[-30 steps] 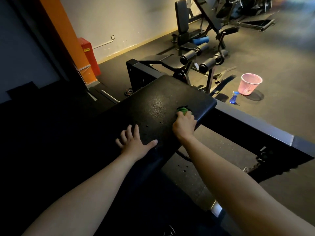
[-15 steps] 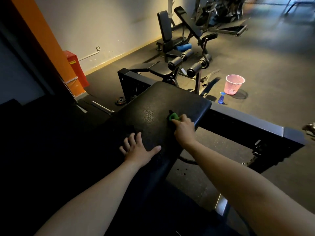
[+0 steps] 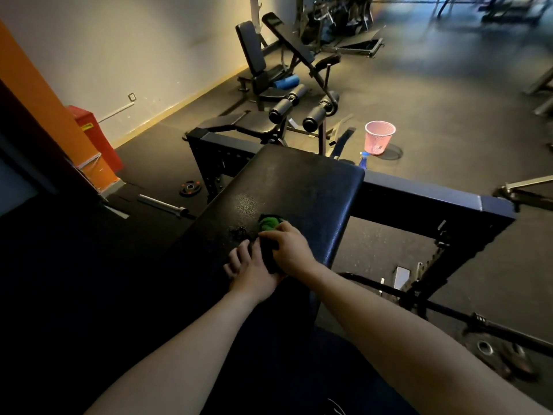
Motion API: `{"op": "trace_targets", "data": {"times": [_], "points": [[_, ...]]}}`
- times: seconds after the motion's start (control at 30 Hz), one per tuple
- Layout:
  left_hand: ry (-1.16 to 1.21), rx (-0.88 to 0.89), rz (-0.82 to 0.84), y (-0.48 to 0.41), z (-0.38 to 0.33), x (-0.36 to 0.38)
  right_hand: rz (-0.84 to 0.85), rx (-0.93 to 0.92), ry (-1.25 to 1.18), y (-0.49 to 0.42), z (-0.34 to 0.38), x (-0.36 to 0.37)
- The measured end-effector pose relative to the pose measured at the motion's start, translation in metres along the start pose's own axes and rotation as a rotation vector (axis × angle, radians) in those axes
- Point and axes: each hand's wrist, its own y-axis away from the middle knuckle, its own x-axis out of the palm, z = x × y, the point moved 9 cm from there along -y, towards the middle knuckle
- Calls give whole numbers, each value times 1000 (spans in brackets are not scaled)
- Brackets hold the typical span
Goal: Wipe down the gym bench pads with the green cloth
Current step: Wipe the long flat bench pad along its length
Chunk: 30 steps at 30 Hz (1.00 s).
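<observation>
- The green cloth is bunched into a small wad. Its far tip is bright green, and it goes dark in shadow where it runs back under the palm.
- It lies on the black bench pad, about mid-width.
- The right hand covers it, with the fingers curled over the cloth, grasping it against the surface.
- The left hand lies flat just beside it, fingers released and spread on the pad. Its thumb side touches the cloth.
- Bare textured pad stretches ahead of the cloth to the rounded far end, with a pale sheen just beyond the wad.
- The pad's right edge runs near the right hand; the left edge is lost in shadow.
- Past the far end a dark frame beam crosses. A blue spray bottle and a pink basket stand on the floor behind it.
</observation>
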Motion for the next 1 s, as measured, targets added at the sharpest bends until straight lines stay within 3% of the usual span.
{"op": "trace_targets", "data": {"times": [0.1, 0.2, 0.37, 0.53, 0.73, 0.87, 1.0], "points": [[-3, -3, -27, -1, 1, 1, -49, 68, 69, 1, -22, -19], [-1, 2, -19, -1, 2, 5, -205, 223, 127, 17, -58, -41], [2, 19, -27, 1, 2, 4, -337, 460, 78, 36, -84, -50], [-3, 41, -34, -2, 0, -3, -290, 437, 119, 13, -47, -34], [-6, 77, -28, -22, 20, -18, -95, 287, 21, -28, -9, 0], [8, 52, -15, -18, 17, -19, 132, 95, -29, -43, 22, 25], [-24, -4, 0, -19, 15, -19, 28, 36, 72, -25, 9, 10]]}}
